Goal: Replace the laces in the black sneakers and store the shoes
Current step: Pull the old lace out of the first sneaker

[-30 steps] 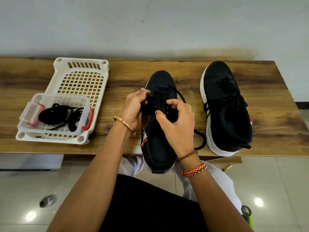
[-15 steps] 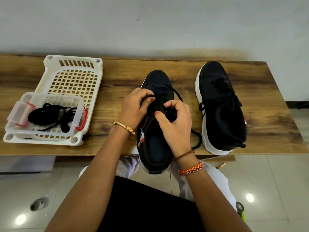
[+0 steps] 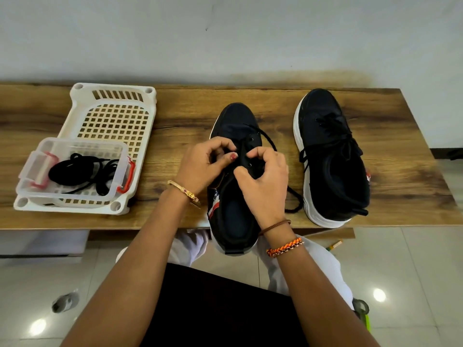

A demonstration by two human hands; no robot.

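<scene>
A black sneaker (image 3: 236, 126) lies toe-away in the middle of the wooden bench (image 3: 413, 176), its heel hanging over the front edge. My left hand (image 3: 203, 164) and my right hand (image 3: 263, 181) both sit over its eyelet area with curled fingers, pinching at the black lace (image 3: 269, 140) that loops out to the right and trails past the shoe's side. The second black sneaker (image 3: 330, 156), white-soled and laced, stands to the right. Spare black laces (image 3: 82, 171) lie coiled in a clear box (image 3: 37, 169).
The clear box with red clips sits in the near end of a white perforated basket (image 3: 112, 113) at the bench's left. A pale wall runs behind the bench. Below are a tiled floor, my lap and a small stick-like object (image 3: 334, 245).
Both hands have shifted slightly on the eyelets, fingers curling tighter on the lace. The camera view has drifted, so the basket and shoes sit a little further left in the frame.
</scene>
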